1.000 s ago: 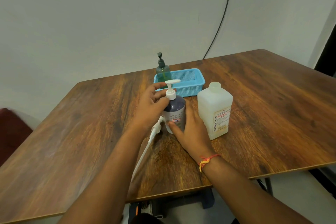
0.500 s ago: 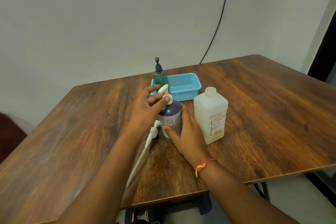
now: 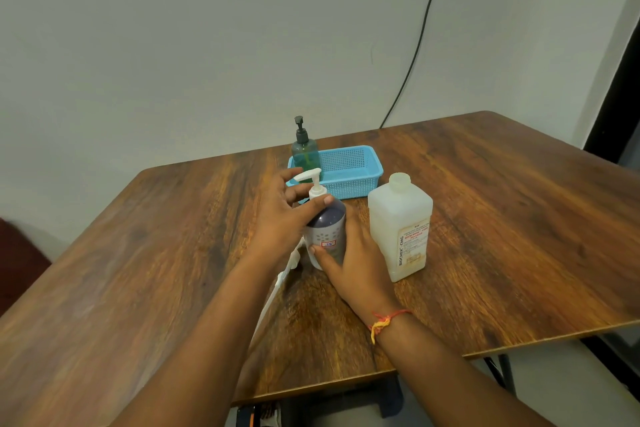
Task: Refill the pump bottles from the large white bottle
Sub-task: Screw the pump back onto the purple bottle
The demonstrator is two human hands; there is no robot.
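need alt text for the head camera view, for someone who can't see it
Two bare hands work on a purple pump bottle on a wooden table: the right hand steadies its base and the left hand is at its white pump collar. A large white bottle stands open beside it, a blue basket and green pump bottle behind.

the wooden desk [image 3: 502, 218] carries a blue basket [image 3: 349, 166], purple pump bottle [image 3: 327, 236], large white bottle [image 3: 400, 229] and a loose white pump [image 3: 282, 274].

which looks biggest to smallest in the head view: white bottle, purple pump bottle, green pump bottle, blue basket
1. white bottle
2. blue basket
3. purple pump bottle, partly hidden by hands
4. green pump bottle, farthest, so its small look may be distance
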